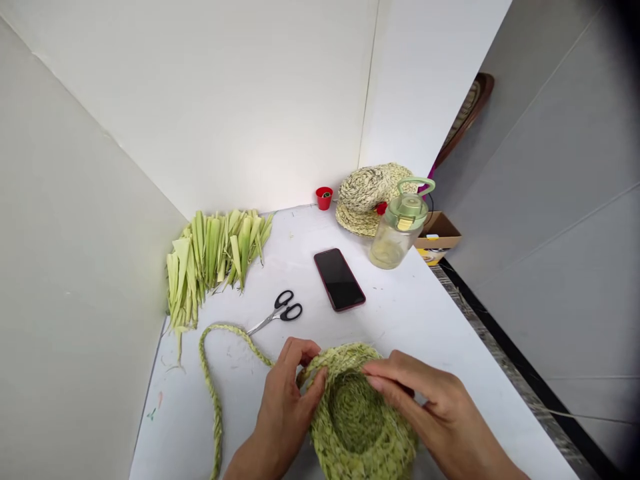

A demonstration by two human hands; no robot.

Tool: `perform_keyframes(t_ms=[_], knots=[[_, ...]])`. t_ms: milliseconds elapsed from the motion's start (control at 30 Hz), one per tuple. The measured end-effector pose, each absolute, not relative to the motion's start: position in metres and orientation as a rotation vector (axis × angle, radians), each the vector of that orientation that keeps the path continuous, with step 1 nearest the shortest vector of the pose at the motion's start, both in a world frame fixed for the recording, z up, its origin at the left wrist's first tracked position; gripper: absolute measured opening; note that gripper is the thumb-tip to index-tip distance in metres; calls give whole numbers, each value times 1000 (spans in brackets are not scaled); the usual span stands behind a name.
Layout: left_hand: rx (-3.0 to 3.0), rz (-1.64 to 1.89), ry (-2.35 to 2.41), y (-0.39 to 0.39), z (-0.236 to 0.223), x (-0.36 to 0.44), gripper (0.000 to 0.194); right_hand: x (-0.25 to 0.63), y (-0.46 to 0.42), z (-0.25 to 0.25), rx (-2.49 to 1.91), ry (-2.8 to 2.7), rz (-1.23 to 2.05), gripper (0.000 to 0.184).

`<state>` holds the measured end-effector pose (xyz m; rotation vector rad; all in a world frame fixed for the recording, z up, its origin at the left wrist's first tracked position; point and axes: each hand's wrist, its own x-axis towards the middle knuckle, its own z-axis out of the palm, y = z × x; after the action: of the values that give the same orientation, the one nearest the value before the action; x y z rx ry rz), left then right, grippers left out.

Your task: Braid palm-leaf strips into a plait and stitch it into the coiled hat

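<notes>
- Woven palm-leaf bowl (363, 433): light, soft, flexible; best held at rim (345, 352)
- left hand (287, 407): fingers closed on rim
- right hand (425, 400): fingers pinching rim

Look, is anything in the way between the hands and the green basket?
No, nothing visible is in the way. The left hand and right hand are both already touching the rim of the green woven basket. The loose braid trails off to the left, away from them.
</notes>
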<state>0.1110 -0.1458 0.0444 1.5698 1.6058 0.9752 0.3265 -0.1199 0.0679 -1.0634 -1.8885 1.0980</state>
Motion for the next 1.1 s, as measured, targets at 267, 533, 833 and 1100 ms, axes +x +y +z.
perform_keyframes(t_ms=[267,533,833,1100], knots=[[1710,1078,1542,-150,39,115,9,311,-130,45,-1095,-2301,854,27],[1701,1066,1521,-151,42,115,10,306,-130,44,-1139,-2335,892,28],[1709,1036,1521,-152,43,117,9,305,-130,45,-1132,-2304,907,27],[1758,997,1522,-152,45,119,9,297,-128,46,-1131,-2267,865,27]])
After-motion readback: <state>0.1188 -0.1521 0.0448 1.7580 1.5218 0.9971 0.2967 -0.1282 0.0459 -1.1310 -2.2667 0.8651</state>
